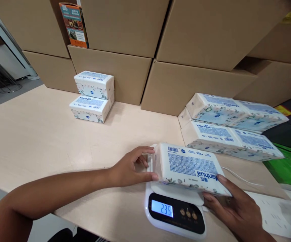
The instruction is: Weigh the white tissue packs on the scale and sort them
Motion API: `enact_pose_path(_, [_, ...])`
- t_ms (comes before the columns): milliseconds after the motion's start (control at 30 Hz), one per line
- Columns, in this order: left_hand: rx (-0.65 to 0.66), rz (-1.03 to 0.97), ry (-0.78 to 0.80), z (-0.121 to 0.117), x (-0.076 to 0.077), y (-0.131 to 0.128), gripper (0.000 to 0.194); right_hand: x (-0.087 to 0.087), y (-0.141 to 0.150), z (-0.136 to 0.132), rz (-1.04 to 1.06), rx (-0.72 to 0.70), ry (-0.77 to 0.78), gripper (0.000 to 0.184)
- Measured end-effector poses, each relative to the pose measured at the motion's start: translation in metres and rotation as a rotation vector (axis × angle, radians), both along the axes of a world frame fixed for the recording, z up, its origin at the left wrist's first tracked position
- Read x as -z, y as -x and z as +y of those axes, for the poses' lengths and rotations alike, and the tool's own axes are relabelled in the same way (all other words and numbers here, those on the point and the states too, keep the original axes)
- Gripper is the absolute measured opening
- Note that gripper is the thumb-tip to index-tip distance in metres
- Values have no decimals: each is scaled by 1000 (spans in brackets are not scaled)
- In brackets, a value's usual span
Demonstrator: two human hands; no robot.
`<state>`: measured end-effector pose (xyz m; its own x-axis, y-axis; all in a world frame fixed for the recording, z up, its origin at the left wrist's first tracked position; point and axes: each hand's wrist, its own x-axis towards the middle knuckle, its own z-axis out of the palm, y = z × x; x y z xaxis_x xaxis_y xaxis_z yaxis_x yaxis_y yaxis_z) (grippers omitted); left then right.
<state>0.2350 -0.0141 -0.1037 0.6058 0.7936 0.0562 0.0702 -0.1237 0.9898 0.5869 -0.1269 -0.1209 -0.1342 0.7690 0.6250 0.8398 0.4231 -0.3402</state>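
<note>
A white pack of tissues printed "Manhua" in blue lies over the plate of a white digital scale, its lettering upside down to me. My left hand grips the pack's left end, thumb at the near corner and fingers at the far one. At the right end, my right hand has its fingers around the near corner. How much of the pack's weight rests on the plate I cannot tell. The scale's lit display appears to read 2.35, beside several round buttons.
Stacked tissue packs stand at the back left and on the right. Large cardboard boxes form a wall behind the table. An orange and teal box sits among them. A white cable runs right of the scale.
</note>
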Motion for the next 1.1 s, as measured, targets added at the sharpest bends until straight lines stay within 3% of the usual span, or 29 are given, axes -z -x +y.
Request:
enact_pose_path(133, [-2, 6, -34, 0, -2, 0, 65, -2, -5, 0, -143, -89, -63, 46])
enact_pose_path(367, [-1, -37, -88, 0, 4, -2, 45, -4, -5, 3, -199, -93, -88, 46])
enact_pose_path(633, [-5, -46, -90, 0, 2, -2, 42, 6, 5, 0, 6, 2, -87, 28])
enact_pose_path(1100, [-20, -29, -74, 1, 3, -3, 42, -10, -1, 7, -136, -108, -73, 35])
